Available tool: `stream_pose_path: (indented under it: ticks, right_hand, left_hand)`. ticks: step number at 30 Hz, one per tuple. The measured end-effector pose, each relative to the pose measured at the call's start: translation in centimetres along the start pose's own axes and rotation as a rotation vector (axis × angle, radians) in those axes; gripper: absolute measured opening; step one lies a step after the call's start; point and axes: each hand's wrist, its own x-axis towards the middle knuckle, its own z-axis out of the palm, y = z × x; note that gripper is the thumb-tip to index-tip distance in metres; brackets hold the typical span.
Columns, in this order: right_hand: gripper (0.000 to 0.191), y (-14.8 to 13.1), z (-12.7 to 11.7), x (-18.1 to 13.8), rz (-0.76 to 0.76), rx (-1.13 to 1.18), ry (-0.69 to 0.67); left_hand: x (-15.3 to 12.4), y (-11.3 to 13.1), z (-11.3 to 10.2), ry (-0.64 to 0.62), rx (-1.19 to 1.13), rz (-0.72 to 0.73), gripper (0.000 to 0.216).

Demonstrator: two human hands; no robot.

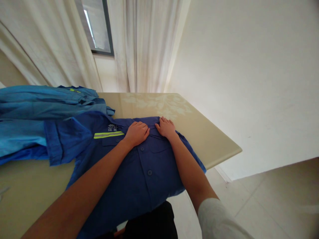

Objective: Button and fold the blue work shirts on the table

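Observation:
A dark blue work shirt [144, 176] with buttons and a yellow-green reflective stripe [108, 134] lies front-up on the beige table [214, 142]. Both my hands rest at its collar end. My left hand [136, 132] lies on the shirt just right of the stripe, fingers curled down onto the cloth. Close beside it, my right hand [166, 127] presses flat with fingers stretched towards the collar. The two hands almost touch. Neither hand lifts the cloth.
A pile of lighter blue garments [37, 116] lies on the table's left side, overlapping the shirt's sleeve. White curtains [139, 46] and a window stand behind the table. A bare wall and tiled floor [274, 199] are on the right.

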Motion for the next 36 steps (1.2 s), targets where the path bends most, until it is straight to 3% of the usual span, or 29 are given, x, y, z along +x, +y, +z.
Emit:
stream_pose_path:
  ticks: [4, 7, 9, 13, 16, 19, 21, 24, 27, 29, 32, 36]
  right_hand:
    - [0.040, -0.4, -0.7, -0.1, 0.090, -0.021, 0.177]
    - [0.028, -0.5, -1.2, -0.2, 0.086, 0.013, 0.397]
    - [0.024, -1.1, -1.5, -0.3, 0.046, 0.038, 0.497]
    - [0.020, -5.5, -2.3, -1.0, -0.200, 0.116, 0.415]
    - [0.025, -11.0, -2.5, -2.0, -0.428, 0.182, 0.266]
    - [0.038, -15.8, -1.7, -3.0, -0.547, 0.245, 0.191]
    - [0.042, -17.7, -0.7, -3.6, -0.562, 0.303, 0.182]
    - [0.045, -18.4, 1.1, -4.1, -0.585, 0.357, 0.139]
    - [0.045, -17.9, 2.4, -4.3, -0.642, 0.390, 0.064]
    - [0.042, -17.5, 2.8, -4.3, -0.652, 0.445, 0.049]
    - [0.039, -17.4, 2.8, -4.1, -0.611, 0.538, 0.055]
    - [0.037, -17.4, 2.2, -4.1, -0.521, 0.575, 0.136]
  left_hand:
    - [-5.3, -2.8, -4.9, 0.089, 0.071, -0.232, 0.035]
    - [-10.4, -5.9, -8.9, 0.306, 0.121, -0.573, 0.031]
    - [-13.6, -7.7, -10.8, 0.460, 0.169, -0.844, 0.040]
    - [-17.4, -10.1, -12.1, 0.580, 0.062, -1.277, 0.070]
    - [-18.1, -11.0, -12.0, 0.609, -0.071, -1.251, 0.069]
    - [-17.7, -11.3, -12.0, 0.695, -0.344, -1.175, 0.071]
    - [-17.3, -11.5, -12.1, 0.795, -0.616, -1.229, 0.071]
    - [-16.8, -11.6, -12.2, 0.830, -0.887, -1.284, 0.043]
    - [-16.6, -11.2, -12.1, 0.781, -0.689, -1.169, 0.018]
    - [-16.6, -10.8, -11.9, 0.734, -0.447, -1.062, 0.021]
    - [-16.6, -10.1, -11.9, 0.580, -0.184, -1.073, 0.036]
    - [-16.6, -9.2, -12.7, 0.391, -0.095, -1.103, 0.039]
